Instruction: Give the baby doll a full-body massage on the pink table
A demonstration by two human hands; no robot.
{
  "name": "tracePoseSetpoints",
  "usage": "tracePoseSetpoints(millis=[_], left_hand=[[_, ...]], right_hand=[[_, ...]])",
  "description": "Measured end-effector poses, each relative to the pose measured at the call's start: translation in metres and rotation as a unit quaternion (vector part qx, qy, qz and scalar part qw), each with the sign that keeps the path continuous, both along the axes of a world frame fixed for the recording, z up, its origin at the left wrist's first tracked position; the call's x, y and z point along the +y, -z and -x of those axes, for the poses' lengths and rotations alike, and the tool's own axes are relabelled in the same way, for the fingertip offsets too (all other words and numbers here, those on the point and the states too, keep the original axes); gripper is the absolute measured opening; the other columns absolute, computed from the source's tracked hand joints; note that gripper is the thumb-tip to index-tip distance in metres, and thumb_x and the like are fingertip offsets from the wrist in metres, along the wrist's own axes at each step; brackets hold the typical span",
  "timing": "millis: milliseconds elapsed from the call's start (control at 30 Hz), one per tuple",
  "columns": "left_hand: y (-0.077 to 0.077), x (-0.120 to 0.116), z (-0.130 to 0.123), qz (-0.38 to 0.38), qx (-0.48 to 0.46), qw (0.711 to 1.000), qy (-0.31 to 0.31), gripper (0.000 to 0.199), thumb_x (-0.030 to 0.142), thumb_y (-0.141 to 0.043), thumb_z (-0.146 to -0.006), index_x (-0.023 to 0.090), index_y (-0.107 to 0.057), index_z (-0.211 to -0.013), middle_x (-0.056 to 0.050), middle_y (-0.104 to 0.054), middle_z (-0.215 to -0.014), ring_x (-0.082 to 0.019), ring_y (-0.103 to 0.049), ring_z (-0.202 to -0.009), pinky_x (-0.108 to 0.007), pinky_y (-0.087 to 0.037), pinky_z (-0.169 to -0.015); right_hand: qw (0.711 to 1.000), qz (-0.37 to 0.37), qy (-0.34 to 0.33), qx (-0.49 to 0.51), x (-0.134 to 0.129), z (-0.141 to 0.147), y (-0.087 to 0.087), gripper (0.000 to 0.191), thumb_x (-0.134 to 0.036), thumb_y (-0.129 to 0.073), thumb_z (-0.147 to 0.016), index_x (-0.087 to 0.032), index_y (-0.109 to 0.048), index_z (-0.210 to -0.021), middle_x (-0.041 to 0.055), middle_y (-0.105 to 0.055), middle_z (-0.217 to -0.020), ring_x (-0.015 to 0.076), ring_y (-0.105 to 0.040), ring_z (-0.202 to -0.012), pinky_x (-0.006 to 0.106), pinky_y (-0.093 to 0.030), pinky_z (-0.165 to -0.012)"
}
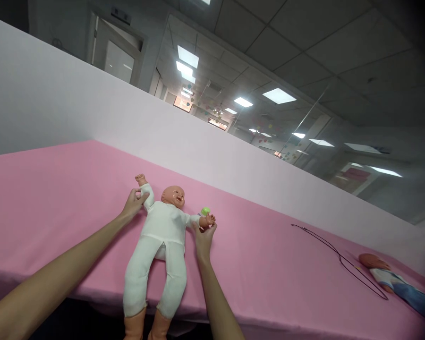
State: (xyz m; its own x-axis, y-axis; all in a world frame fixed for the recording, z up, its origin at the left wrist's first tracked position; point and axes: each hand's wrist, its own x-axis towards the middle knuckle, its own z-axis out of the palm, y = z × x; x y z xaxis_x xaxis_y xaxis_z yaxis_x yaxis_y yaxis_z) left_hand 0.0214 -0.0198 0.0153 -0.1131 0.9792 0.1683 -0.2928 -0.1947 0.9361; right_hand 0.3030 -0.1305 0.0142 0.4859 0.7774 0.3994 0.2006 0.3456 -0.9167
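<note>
A baby doll (165,226) in a white top and white trousers lies on its back on a pink-covered table (265,264), its feet over the front edge. Around the doll's raised arm on the left, my left hand (135,203) is closed, fingers on the sleeve. My right hand (204,238) grips the doll's other arm near the wrist, from below. Just behind that arm lies a small light-green object (206,210), partly hidden, whose kind I cannot make out.
A second doll (393,281) in blue trousers lies at the far right. Near it a thin dark looped cord (340,257) rests on the pink cover. A low white partition (205,156) runs along the table's back, with a glass pane above.
</note>
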Motion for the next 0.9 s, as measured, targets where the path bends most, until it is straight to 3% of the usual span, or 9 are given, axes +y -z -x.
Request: tracePoseSetpoints(millis=[100,200,333,433,533,633,767,833,900], left_hand=[[-0.001,0.004,0.005,-0.022,0.037,0.999,-0.004,0.059,0.072,-0.074,-0.070,0.022,-0.058,-0.097,0.000,-0.064,-0.077,-0.018,-0.061,-0.064,-0.029,-0.048,-0.060],[0.001,0.006,0.004,-0.031,0.148,0.988,-0.010,0.048,0.069,-0.062,-0.078,0.021,-0.059,-0.074,-0.001,-0.061,-0.068,-0.017,-0.054,-0.061,-0.028,-0.040,-0.056],[0.009,0.006,0.004,0.009,0.213,0.977,-0.007,0.046,0.060,-0.063,-0.080,0.021,-0.054,-0.056,0.000,-0.053,-0.052,-0.016,-0.047,-0.051,-0.028,-0.031,-0.050],[0.009,0.007,0.008,0.017,0.220,0.975,0.003,0.048,0.062,-0.066,-0.078,0.020,-0.057,-0.057,0.000,-0.055,-0.053,-0.016,-0.048,-0.052,-0.027,-0.032,-0.051],[0.001,0.005,0.017,0.018,0.147,0.987,0.060,0.048,0.061,-0.078,-0.070,0.015,-0.073,-0.079,-0.005,-0.069,-0.071,-0.019,-0.058,-0.062,-0.028,-0.041,-0.056],[-0.007,0.001,0.031,-0.004,0.050,0.985,0.164,0.053,0.044,-0.091,-0.062,0.015,-0.079,-0.103,-0.012,-0.077,-0.096,-0.025,-0.068,-0.081,-0.033,-0.052,-0.069],[-0.010,-0.006,0.049,-0.024,0.088,0.953,0.290,0.015,0.022,-0.087,-0.054,0.019,-0.078,-0.065,-0.014,-0.076,-0.100,-0.032,-0.069,-0.096,-0.040,-0.057,-0.081],[-0.009,-0.008,0.053,-0.032,0.122,0.934,0.335,0.013,0.016,-0.083,-0.051,0.021,-0.071,-0.049,-0.014,-0.076,-0.099,-0.035,-0.069,-0.103,-0.044,-0.057,-0.087],[-0.009,-0.009,0.055,-0.043,0.145,0.925,0.347,0.014,0.015,-0.081,-0.051,0.023,-0.070,-0.046,-0.014,-0.076,-0.098,-0.037,-0.068,-0.109,-0.045,-0.057,-0.090]], right_hand=[[0.999,-0.012,-0.025,-0.042,0.012,0.008,-0.016,0.068,-0.048,-0.080,-0.080,-0.023,-0.051,-0.136,0.0106,-0.069,-0.123,0.0232,-0.067,-0.096,0.035,-0.055,-0.085],[0.991,0.018,-0.046,-0.123,0.036,0.014,-0.025,0.048,-0.053,-0.069,-0.087,-0.019,-0.067,-0.121,0.0049,-0.070,-0.095,0.0199,-0.060,-0.079,0.030,-0.048,-0.072],[0.988,0.064,-0.054,-0.132,0.068,0.018,-0.014,0.042,-0.058,-0.061,-0.087,-0.017,-0.070,-0.081,0.0017,-0.063,-0.071,0.0180,-0.052,-0.068,0.029,-0.040,-0.063],[0.991,0.099,-0.056,-0.063,0.081,0.015,-0.002,0.047,-0.064,-0.067,-0.079,-0.017,-0.066,-0.070,0.0026,-0.063,-0.065,0.0188,-0.053,-0.066,0.030,-0.039,-0.060],[0.988,0.119,-0.098,-0.028,0.081,0.003,-0.002,0.051,-0.066,-0.076,-0.070,-0.016,-0.070,-0.078,0.0053,-0.069,-0.071,0.0209,-0.060,-0.069,0.031,-0.045,-0.062],[0.977,0.131,-0.167,-0.012,0.069,-0.014,-0.012,0.054,-0.057,-0.088,-0.060,-0.016,-0.075,-0.093,0.0072,-0.075,-0.085,0.0228,-0.066,-0.077,0.034,-0.053,-0.071],[0.954,0.115,-0.275,-0.020,0.047,-0.035,-0.017,0.040,-0.034,-0.093,-0.056,-0.021,-0.078,-0.091,0.0074,-0.076,-0.105,0.0246,-0.068,-0.096,0.038,-0.055,-0.085],[0.937,0.113,-0.327,-0.041,0.039,-0.041,-0.012,0.027,-0.026,-0.091,-0.056,-0.022,-0.079,-0.080,0.0072,-0.074,-0.112,0.0256,-0.067,-0.105,0.038,-0.055,-0.089],[0.924,0.123,-0.356,-0.059,0.034,-0.044,-0.005,0.020,-0.022,-0.090,-0.056,-0.022,-0.079,-0.073,0.0070,-0.073,-0.112,0.0262,-0.067,-0.108,0.038,-0.054,-0.090]])
